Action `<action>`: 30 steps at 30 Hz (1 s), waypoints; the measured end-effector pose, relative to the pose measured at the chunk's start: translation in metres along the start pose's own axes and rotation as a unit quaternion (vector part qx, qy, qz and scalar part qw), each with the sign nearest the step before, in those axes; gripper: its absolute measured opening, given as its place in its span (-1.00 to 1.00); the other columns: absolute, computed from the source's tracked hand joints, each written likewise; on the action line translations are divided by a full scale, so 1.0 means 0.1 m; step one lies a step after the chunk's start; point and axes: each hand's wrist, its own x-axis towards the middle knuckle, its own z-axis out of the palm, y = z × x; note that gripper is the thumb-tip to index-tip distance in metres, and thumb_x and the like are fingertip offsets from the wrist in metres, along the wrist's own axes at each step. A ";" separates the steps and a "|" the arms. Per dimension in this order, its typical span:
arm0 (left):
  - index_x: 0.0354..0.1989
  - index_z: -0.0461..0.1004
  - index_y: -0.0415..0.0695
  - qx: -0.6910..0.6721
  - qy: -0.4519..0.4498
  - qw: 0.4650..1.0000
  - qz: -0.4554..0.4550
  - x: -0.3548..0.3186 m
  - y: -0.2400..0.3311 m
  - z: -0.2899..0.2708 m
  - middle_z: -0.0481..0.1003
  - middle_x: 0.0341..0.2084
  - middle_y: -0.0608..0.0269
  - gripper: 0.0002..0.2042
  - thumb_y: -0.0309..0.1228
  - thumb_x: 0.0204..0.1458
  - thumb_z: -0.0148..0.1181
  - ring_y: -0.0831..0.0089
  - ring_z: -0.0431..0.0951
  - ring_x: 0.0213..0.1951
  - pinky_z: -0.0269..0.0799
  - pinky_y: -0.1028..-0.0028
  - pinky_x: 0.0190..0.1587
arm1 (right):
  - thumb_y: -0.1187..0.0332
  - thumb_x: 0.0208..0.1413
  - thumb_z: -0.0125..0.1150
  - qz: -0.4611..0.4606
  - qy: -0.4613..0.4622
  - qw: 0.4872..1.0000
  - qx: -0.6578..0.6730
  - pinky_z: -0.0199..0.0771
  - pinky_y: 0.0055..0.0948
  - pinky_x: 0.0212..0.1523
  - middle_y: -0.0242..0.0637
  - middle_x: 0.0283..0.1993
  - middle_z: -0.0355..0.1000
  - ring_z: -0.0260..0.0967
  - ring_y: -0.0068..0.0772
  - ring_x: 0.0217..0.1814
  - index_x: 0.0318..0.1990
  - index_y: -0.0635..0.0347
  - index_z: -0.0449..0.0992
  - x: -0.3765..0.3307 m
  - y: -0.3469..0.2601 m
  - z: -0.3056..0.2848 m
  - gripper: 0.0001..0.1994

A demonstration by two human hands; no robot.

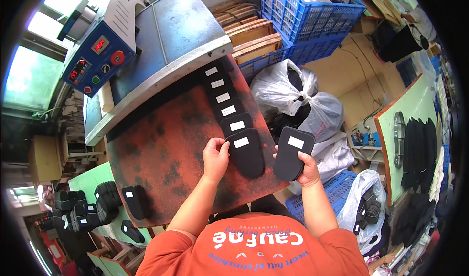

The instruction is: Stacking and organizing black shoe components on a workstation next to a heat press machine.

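L hand (215, 155) pinches the near-left edge of a black foam pad (246, 151) w/ white label, fingers closed on it, pad lying flat on the rust-red tabletop (161, 149). That pad sits at the near end of an overlapping row of same pads (225, 102) running away toward the grey press platen (181, 32); each one partly covers the next. R hand (305, 171) grips a stack of pads (292, 154) just off the tabletop's right edge, fingers wrapped round its lower end, thumb on top.

Step, as I read it: laying pads out one by one in a shingled line, latest one being squared up. Next move prob. calls for L hand to let go, take the top pad off the stack w/o dragging two, and lay it overlapping the same way, label up. One loose pad (134, 201) lies at the near-left corner, well apart.
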 end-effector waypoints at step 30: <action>-0.33 0.41 -0.25 -0.003 -0.110 0.986 -0.124 -0.77 0.09 -0.03 0.44 -0.60 0.38 -0.91 -0.53 0.01 0.16 0.69 0.39 -0.63 0.34 0.66 -0.58 | -0.03 0.01 0.02 0.024 -0.059 0.998 0.031 0.39 -0.08 0.02 0.09 0.08 0.28 0.31 0.01 0.08 0.14 0.41 0.17 -0.33 -0.17 -0.15 -0.30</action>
